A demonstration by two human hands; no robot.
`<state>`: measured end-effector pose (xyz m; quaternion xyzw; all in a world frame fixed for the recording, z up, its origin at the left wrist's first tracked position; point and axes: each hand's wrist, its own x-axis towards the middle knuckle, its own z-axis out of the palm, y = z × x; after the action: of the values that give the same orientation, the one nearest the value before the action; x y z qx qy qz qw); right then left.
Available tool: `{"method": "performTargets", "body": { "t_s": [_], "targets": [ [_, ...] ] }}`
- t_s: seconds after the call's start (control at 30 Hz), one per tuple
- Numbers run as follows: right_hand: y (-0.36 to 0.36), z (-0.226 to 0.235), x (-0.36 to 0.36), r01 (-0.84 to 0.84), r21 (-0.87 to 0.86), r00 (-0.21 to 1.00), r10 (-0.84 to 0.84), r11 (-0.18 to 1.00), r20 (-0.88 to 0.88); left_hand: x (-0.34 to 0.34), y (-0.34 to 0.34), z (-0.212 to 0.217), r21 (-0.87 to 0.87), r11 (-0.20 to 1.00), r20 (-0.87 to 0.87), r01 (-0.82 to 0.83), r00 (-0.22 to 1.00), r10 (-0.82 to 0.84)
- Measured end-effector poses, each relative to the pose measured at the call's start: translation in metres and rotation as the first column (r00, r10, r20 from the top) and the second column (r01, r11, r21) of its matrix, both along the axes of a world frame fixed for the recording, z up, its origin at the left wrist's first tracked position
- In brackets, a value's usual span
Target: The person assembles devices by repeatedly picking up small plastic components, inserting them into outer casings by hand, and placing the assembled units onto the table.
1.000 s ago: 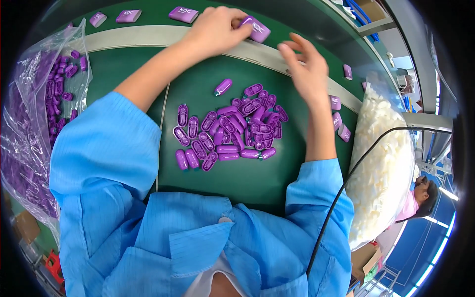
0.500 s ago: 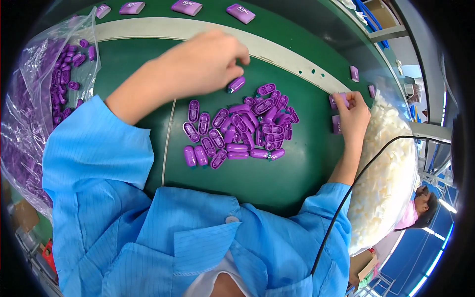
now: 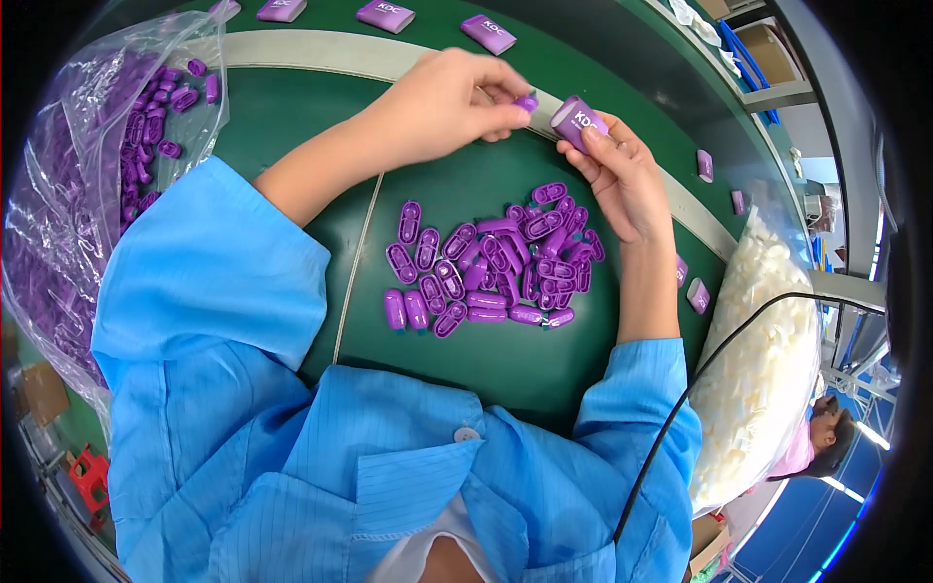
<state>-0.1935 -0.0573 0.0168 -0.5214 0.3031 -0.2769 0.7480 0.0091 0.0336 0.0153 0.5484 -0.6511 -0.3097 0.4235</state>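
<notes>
My left hand point(image 3: 457, 97) pinches a small purple cap point(image 3: 526, 102) between thumb and fingers. My right hand point(image 3: 617, 170) grips a purple oblong case point(image 3: 575, 121) by its lower end, held just right of the cap, the two a little apart. Both hands hover above a green work surface point(image 3: 292, 146). Below them lies a heap of several purple caps point(image 3: 491, 262), some hollow side up.
A clear bag of purple caps point(image 3: 87, 175) lies at the left. A bag of white parts point(image 3: 768, 360) lies at the right. Finished purple cases point(image 3: 489, 32) ride the belt beyond a pale strip point(image 3: 321, 56). Loose cases point(image 3: 697, 294) sit right of my forearm. Another person point(image 3: 812, 442) is at lower right.
My left hand lifted a cap off the pile. My right hand came back from the right edge with a case, and both hands met above the heap.
</notes>
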Motion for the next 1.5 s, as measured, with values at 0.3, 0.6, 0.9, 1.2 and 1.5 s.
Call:
{"method": "performTargets", "body": {
  "t_s": [0.3,0.6,0.9,1.2,1.5],
  "targets": [
    [0.013,-0.007,0.004,0.013,-0.076,1.000,-0.014,0.997,-0.021,-0.011,-0.014,-0.012,0.126,0.991,-0.314,-0.038,0.946,0.076],
    [0.020,-0.004,0.008,0.052,-0.087,0.998,-0.053,0.995,-0.015,-0.009,-0.009,-0.017,0.084,0.994,-0.338,-0.065,0.937,0.090],
    [0.022,-0.004,0.011,0.059,-0.298,0.991,-0.091,0.953,-0.097,-0.010,-0.007,-0.018,0.080,0.996,-0.444,-0.030,0.894,0.062],
    [0.033,0.002,0.013,0.124,-0.369,0.985,-0.159,0.921,-0.067,-0.012,0.000,-0.013,-0.014,0.999,-0.301,-0.048,0.953,0.042],
    [0.044,0.000,0.020,0.159,-0.493,0.980,-0.197,0.856,-0.027,-0.040,0.018,-0.012,-0.306,0.926,0.102,-0.221,0.960,0.263]
  ]
}}
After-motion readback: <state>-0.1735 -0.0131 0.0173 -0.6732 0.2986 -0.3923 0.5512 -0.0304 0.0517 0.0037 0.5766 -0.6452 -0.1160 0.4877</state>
